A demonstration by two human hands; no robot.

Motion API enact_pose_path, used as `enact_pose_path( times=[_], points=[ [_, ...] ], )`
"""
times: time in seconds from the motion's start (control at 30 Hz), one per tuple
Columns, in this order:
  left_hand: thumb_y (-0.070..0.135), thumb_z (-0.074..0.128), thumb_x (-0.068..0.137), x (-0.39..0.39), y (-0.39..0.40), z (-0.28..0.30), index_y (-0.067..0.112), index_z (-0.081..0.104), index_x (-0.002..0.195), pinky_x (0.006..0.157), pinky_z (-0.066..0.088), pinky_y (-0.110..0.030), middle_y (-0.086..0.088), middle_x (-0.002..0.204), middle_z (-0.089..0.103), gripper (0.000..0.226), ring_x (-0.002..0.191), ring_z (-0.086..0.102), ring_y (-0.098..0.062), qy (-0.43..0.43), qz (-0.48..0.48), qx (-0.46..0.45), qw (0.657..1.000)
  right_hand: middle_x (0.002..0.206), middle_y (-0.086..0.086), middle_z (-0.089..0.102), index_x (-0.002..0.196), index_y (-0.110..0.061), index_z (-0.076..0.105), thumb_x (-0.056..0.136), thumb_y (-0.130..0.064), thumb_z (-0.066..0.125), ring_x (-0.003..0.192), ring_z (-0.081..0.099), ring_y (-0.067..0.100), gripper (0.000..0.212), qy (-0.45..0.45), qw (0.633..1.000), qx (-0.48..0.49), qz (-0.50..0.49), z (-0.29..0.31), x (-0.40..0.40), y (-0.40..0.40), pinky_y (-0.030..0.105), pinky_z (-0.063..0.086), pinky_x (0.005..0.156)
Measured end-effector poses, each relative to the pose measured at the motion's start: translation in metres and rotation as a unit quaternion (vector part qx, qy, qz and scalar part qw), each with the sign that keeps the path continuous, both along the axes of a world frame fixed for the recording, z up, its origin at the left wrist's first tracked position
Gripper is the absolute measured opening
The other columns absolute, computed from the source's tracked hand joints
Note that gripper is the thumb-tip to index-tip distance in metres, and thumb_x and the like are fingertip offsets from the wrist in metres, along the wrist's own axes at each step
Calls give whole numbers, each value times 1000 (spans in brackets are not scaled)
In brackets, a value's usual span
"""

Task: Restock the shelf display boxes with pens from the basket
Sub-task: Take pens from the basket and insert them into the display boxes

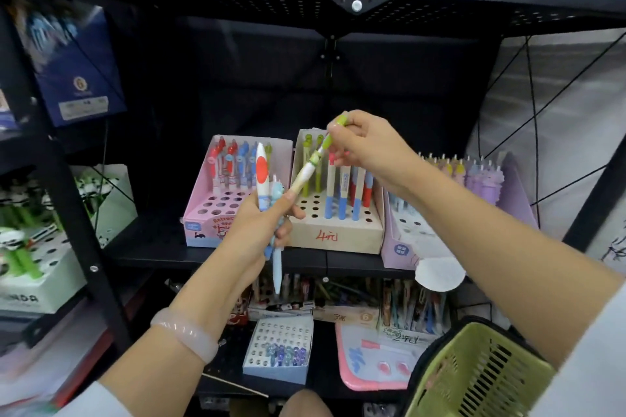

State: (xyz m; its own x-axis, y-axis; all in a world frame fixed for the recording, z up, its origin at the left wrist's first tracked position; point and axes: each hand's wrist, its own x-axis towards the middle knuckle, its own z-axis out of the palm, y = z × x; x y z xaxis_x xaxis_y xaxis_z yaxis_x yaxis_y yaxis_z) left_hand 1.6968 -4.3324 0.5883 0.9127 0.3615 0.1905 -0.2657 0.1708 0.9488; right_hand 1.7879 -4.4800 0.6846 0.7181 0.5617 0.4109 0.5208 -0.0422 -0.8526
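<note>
Pulling green-capped pen (310, 164) from the bunch in left hand (257, 227), right hand (364, 145) fingers pinching its top, over kraft box (338, 237). Next: drop it tip-down into a free hole. Basket (474, 372) at lower right.

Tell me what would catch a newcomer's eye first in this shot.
Probably the two hands at centre: the right hand pinches a green-topped pen by its upper end, while the left hand grips a bunch of pens. Behind them sits a beige display box with red writing, between a pink box and a lilac box.
</note>
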Motion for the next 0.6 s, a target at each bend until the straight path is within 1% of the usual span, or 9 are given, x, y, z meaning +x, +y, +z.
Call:
enact_pose_path(
  times=[0.1, 0.17, 0.23, 0.3, 0.4, 0.43, 0.53, 0.6],
  points=[
    [17, 51, 94, 1, 9, -2, 7, 51, 94, 34, 31, -17, 2, 58, 63, 10, 37, 36, -6, 6, 14, 2, 1000, 73, -3, 60, 94, -10, 64, 95, -26, 53, 63, 58, 2, 19, -7, 1000, 16, -14, -2, 1, 28, 14, 50, 60],
    [18, 51, 94, -2, 21, -2, 8, 52, 95, 34, 31, -16, 3, 59, 65, 10, 37, 38, -5, 14, 32, 9, 999, 79, 0, 61, 93, -12, 62, 95, -26, 51, 69, 62, 4, 17, -23, 999, 9, -28, -1, 3, 44, 14, 51, 60],
    [22, 51, 94, -4, 36, -2, 11, 55, 96, 36, 34, -16, 3, 63, 65, 11, 39, 40, -5, 21, 61, 18, 998, 85, 7, 66, 95, -11, 60, 95, -24, 51, 74, 65, 10, 15, -27, 998, 28, -59, 5, 8, 59, 18, 55, 63],
    [25, 52, 94, -5, 53, 0, 14, 57, 92, 39, 36, -16, 3, 64, 59, 12, 41, 42, -4, 25, 100, 17, 995, 85, 9, 67, 94, -11, 59, 95, -23, 53, 73, 67, 14, 14, -59, 991, 26, -116, 9, 15, 73, 24, 58, 69],
    [29, 51, 94, -3, 72, 4, 12, 60, 90, 42, 39, -17, 5, 60, 48, 19, 43, 42, -4, 21, 122, 3, 992, 85, 12, 68, 96, -5, 57, 93, -25, 56, 80, 66, 23, 20, -145, 967, -60, -200, 8, 28, 96, 35, 54, 76],
    [29, 51, 94, -1, 77, 6, 11, 60, 91, 43, 41, -17, 4, 62, 47, 20, 43, 43, -3, 25, 121, 5, 992, 88, 15, 67, 100, -2, 56, 93, -25, 56, 83, 65, 27, 24, -157, 959, -93, -215, 5, 32, 104, 35, 52, 76],
    [27, 49, 96, 5, 85, 10, 11, 59, 88, 52, 47, -19, -3, 72, 51, 20, 52, 47, -7, 49, 115, 14, 992, 103, 19, 63, 115, -1, 50, 94, -25, 54, 95, 61, 33, 32, -151, 943, -184, -232, -5, 42, 124, 35, 49, 77],
    [23, 49, 95, 8, 90, 10, 10, 59, 83, 57, 47, -22, -4, 71, 52, 20, 55, 48, -10, 59, 117, 8, 991, 110, 22, 59, 118, 0, 47, 95, -25, 52, 99, 58, 36, 34, -164, 926, -243, -238, -13, 47, 131, 33, 44, 73]
  ],
)
